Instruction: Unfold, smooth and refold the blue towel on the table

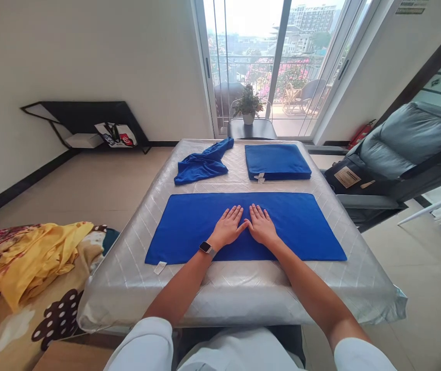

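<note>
The blue towel (244,250) lies flat on the table (243,296), its long axis running left to right, parallel to the near edge. Surface: smooth, plain; white tag (159,267) at the near-left corner. Left hand (227,226) and right hand (261,225) rest palm-down at its centre, fingers extended, gripping nothing.

Flat blue rectangular cloth (243,251): smooth, matt fabric.
Crumpled blue cloth (202,166): creased fabric, slight sheen.
Silver rectangular table cover (239,288): glossy, plastic-looking, diamond-lined.
Dark grey padded armchair (392,136): leather-like, semi-gloss.
Beige floor (104,190): smooth, tile-like, faint sheen.
Yellow cloth (46,255): matt, wrinkled.
</note>
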Demonstrator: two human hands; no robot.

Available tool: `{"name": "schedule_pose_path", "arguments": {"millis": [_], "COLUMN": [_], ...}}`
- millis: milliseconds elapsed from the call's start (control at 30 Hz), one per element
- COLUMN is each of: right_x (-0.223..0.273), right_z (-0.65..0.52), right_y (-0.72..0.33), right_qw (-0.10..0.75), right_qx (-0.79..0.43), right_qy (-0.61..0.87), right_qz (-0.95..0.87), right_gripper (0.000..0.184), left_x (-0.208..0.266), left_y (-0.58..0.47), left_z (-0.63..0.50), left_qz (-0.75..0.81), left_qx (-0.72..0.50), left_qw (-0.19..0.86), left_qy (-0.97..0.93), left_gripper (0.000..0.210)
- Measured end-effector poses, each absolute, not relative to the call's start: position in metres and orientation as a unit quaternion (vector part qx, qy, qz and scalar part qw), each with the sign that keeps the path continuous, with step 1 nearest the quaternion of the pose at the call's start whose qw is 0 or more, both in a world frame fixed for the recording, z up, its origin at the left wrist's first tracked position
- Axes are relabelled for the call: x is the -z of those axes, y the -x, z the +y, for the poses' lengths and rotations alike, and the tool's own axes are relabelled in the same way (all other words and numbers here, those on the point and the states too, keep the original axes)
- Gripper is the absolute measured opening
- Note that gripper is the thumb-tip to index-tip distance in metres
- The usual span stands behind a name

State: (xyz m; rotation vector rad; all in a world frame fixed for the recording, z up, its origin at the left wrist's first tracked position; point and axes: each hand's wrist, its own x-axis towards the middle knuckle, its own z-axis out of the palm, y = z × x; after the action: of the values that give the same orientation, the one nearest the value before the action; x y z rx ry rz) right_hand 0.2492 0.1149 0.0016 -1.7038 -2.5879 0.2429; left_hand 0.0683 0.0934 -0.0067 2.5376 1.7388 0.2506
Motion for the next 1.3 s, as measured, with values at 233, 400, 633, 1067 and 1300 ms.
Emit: {"name": "schedule_pose_path", "arguments": {"millis": [233, 400, 633, 1067, 1300], "right_x": [-0.007, -0.006, 0.001, -0.033, -0.012], "right_z": [0.131, 0.153, 0.162, 0.166, 0.176], "right_y": [-0.27, -0.342, -0.442, -0.331, -0.229], "right_qw": [-0.008, -0.009, 0.012, 0.053, 0.071], "right_qx": [-0.093, -0.07, -0.065, -0.022, -0.063], "right_qy": [0.607, 0.686, 0.754, 0.619, 0.523], "right_qz": [-0.789, -0.724, -0.654, -0.783, -0.847], "right_gripper": [0.073, 0.075, 0.08, 0.062, 0.06], "left_x": [0.003, 0.002, 0.006, -0.03, 0.0], "left_y": [-0.038, 0.033, 0.142, 0.03, -0.089], "left_z": [0.102, 0.102, 0.071, 0.121, 0.166], "left_qz": [0.631, 0.706, 0.79, 0.703, 0.605], "left_qx": [-0.051, -0.03, -0.041, -0.106, -0.106], "left_qw": [0.053, 0.046, 0.028, -0.048, 0.014], "left_qy": [-0.772, -0.706, -0.611, -0.702, -0.789], "left_gripper": [0.074, 0.074, 0.073, 0.076, 0.063]}}
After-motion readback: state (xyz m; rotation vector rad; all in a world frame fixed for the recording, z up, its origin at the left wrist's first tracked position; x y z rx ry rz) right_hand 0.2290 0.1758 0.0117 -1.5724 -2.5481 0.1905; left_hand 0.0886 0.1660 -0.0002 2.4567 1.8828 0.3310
